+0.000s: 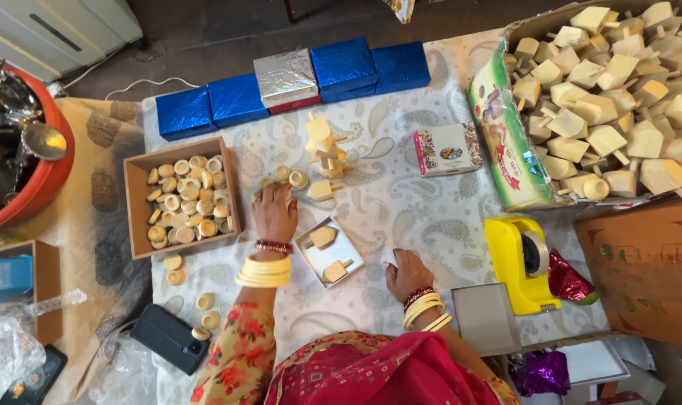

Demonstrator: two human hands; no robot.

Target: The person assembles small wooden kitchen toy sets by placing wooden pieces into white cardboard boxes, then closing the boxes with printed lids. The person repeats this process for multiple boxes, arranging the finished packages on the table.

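Patterned cloth point(401, 202), workbench-like. L hand point(275, 214) flat on discs point(284, 176), fingers apart, nothing clamped; R hand point(407, 274) loosely curled, empty, by small tray point(348, 238). Best pinch one disc, keep tray steady.

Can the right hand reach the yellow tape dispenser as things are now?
Probably yes. The right hand rests flat on the cloth, holding nothing, and the yellow tape dispenser stands just beside it on the same side. Only bare cloth lies between them.

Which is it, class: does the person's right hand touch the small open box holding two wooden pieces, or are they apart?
Apart. The head view shows the right hand resting on the patterned cloth, with a strip of bare cloth between it and the small open box.
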